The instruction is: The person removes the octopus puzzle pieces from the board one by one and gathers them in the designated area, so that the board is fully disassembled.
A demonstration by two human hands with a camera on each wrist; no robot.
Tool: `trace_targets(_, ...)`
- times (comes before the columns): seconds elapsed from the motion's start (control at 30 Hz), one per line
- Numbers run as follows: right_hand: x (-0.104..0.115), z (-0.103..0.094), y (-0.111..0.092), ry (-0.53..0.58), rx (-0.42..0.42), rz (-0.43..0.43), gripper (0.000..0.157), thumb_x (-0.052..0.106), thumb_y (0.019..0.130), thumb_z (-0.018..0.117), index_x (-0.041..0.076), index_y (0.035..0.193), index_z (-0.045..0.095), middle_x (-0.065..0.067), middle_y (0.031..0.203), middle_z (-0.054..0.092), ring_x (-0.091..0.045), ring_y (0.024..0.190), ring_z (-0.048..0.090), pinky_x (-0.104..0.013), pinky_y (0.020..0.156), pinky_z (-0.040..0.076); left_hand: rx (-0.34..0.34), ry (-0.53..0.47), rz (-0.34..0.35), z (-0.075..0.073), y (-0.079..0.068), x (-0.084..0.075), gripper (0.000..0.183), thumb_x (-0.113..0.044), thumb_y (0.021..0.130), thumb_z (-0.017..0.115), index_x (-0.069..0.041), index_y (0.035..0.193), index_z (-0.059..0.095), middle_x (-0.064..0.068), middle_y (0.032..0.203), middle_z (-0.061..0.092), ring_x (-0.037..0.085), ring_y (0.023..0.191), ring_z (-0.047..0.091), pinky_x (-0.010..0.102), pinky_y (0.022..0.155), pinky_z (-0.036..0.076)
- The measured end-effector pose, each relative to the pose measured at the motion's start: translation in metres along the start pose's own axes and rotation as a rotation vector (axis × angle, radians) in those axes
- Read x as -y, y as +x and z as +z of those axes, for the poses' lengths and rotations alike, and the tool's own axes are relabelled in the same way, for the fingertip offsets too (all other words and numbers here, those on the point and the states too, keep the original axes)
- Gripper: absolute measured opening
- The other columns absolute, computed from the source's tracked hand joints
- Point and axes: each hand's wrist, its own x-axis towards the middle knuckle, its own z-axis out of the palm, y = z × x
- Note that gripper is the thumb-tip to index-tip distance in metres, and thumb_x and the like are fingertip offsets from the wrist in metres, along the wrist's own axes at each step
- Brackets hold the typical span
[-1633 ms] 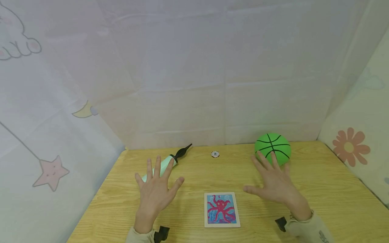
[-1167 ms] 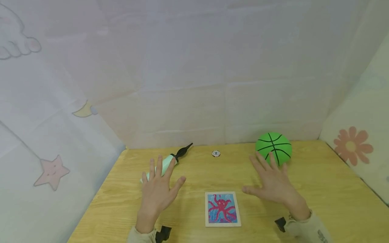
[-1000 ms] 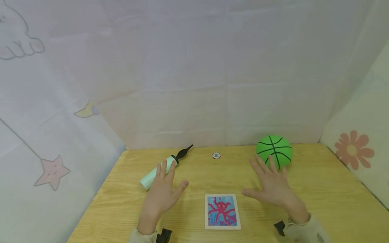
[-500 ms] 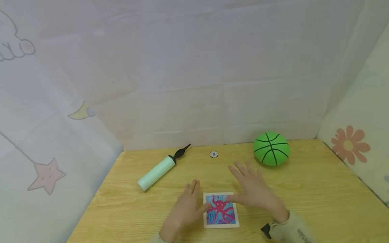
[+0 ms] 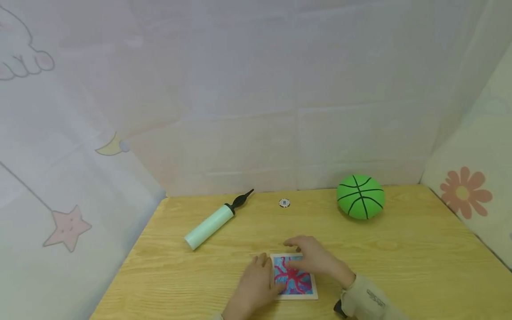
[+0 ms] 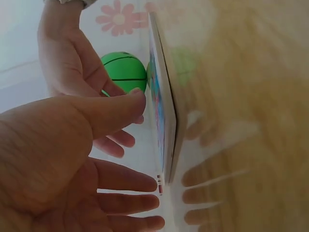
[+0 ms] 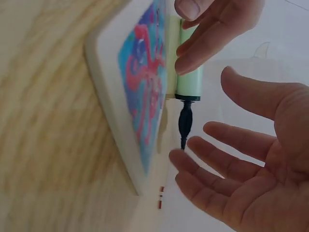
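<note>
With fingers loosely extended, the left hand and right hand flank the white-framed octopus picture lying on the tabletop.

The white-bordered octopus picture panel is lying flat, face up, at near centre; its face is displaying a pink octopus against blue and purple.

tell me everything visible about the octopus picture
The octopus picture is a thin panel, material unclear, with a cream border, rounded corners and a reddish-pink octopus on blue and purple. It lies face up on the table between the left hand and right hand, which partly cover it; whether they touch it, I cannot tell.
</note>
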Motion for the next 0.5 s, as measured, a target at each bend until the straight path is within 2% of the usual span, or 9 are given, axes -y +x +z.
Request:
trace_targets(0.07, -0.002, 0.002, 0.002, 0.043, 0.010, 0.019, 0.043, 0.019, 0.084, 0.074, -0.002, 0.120, 0.061, -0.015, 0.117, 0.063, -0.028, 0.093, 0.062, -0.037, 0.077, 0.053, 0.017, -0.019, -0.009, 0.001, -0.001, -0.002, 0.075, -0.044, 0.084, 0.070, 0.011, 0.130, 0.050, 0.026, 0.137, 0.046, 0.039, 0.127, 0.044, 0.047, 0.102, 0.040)
trace_targets(0.2, -0.004, 0.006, 0.006, 0.096, 0.011, 0.051, 0.038, 0.015, 0.083, 0.076, -0.001, 0.115, 0.064, -0.014, 0.111, 0.064, -0.019, 0.082, 0.060, -0.028, 0.067, 0.050, 0.046, -0.087, -0.034, 0.003, -0.002, -0.004, 0.077, -0.041, 0.083, 0.072, 0.011, 0.133, 0.047, 0.024, 0.140, 0.043, 0.038, 0.126, 0.045, 0.046, 0.100, 0.042)
trace_targets(0.33, -0.008, 0.010, 0.009, 0.087, 0.004, 0.038, 0.039, 0.016, 0.082, 0.076, -0.001, 0.114, 0.064, -0.009, 0.106, 0.063, -0.010, 0.072, 0.054, -0.024, 0.061, 0.046, 0.045, -0.125, -0.039, 0.004, -0.002, -0.005, 0.077, -0.037, 0.082, 0.075, 0.012, 0.134, 0.045, 0.026, 0.141, 0.040, 0.039, 0.125, 0.045, 0.046, 0.099, 0.043)
trace_targets(0.5, -0.010, 0.013, 0.013, 0.098, 0.013, 0.038, 0.038, 0.016, 0.082, 0.076, 0.000, 0.114, 0.064, -0.010, 0.108, 0.062, -0.009, 0.069, 0.053, -0.023, 0.058, 0.046, 0.047, -0.130, -0.050, 0.005, -0.003, -0.005, 0.077, -0.034, 0.081, 0.076, 0.011, 0.135, 0.044, 0.026, 0.140, 0.040, 0.038, 0.125, 0.046, 0.046, 0.098, 0.043)
